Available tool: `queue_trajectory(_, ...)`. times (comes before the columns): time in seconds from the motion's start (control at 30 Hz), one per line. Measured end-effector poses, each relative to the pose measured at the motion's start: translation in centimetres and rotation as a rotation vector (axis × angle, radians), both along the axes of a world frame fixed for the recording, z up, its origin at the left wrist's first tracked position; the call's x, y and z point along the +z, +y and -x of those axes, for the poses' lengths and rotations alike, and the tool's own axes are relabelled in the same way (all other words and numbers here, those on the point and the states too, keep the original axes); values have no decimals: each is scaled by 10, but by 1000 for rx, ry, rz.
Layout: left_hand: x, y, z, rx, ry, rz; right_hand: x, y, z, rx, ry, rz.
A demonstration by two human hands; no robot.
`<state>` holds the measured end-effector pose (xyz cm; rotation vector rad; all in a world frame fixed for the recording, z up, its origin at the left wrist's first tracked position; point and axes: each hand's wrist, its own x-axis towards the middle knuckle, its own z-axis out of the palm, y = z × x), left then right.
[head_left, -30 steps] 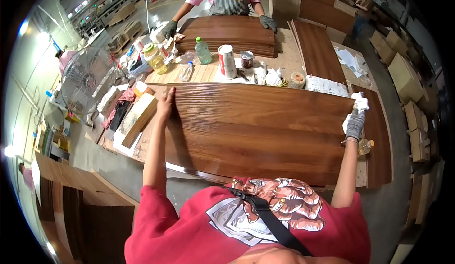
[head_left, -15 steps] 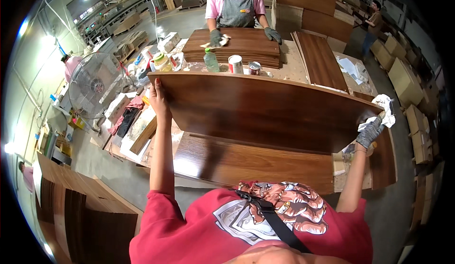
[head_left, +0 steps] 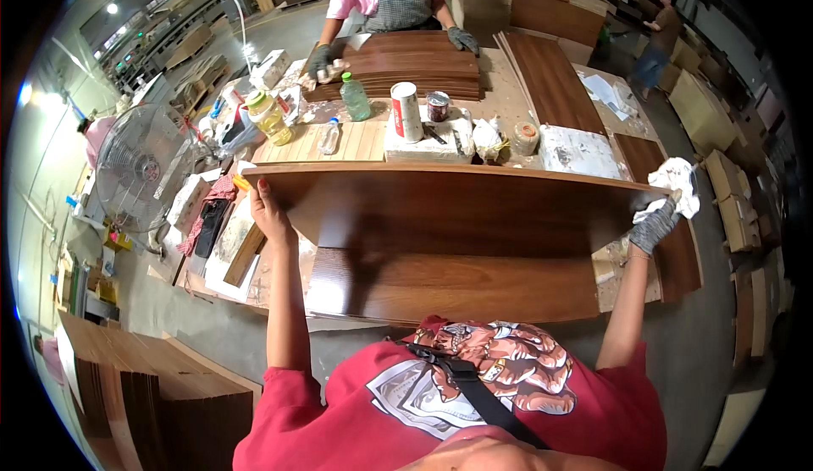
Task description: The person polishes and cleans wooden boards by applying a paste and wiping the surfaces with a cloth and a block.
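A long dark-brown wood-grain board (head_left: 457, 204) stands tilted on its long side, held at both ends. My bare left hand (head_left: 269, 213) is closed on its left end, thumb near the top corner. At the right end, my right hand (head_left: 654, 227), in a grey glove, grips the board together with a crumpled white cloth (head_left: 680, 185). Beneath it lies another brown board (head_left: 457, 293) with a glossy patch at its left. The lower edge of the held board seems close to that surface; whether they touch, I cannot tell.
Across the table a co-worker's gloved hands rest at a stack of brown boards (head_left: 406, 69). Between us stand a green-capped bottle (head_left: 356, 99), a white-and-red can (head_left: 406, 114), a small tin (head_left: 438, 106) and a yellow jar (head_left: 269, 120). A fan (head_left: 146, 168) stands left.
The held board's top edge has come down, uncovering the cans, a small bottle and white blocks behind it. Both my hands still hold it. The co-worker's cloth-holding hand has moved left.
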<state>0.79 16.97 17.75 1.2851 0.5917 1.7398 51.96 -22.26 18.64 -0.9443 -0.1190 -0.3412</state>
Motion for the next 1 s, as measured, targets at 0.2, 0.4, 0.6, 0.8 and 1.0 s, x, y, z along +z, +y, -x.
queue_trajectory(0.2,-96,88,88,480,641,-88,28,19,-12,45,-308,90)
queue_trajectory(0.4,20,88,65,-275,232,290,65,77,26,-115,-776,698)
queue_trajectory(0.6,-1,118,-152,-218,-7,342,78,33,157,-386,-1182,1357)
queue_trajectory(0.8,-40,130,-88,-175,163,96,68,168,258,79,-1177,1521)
queue_trajectory(1.0,-12,91,6,-23,141,142,41,315,386,130,-1423,1166)
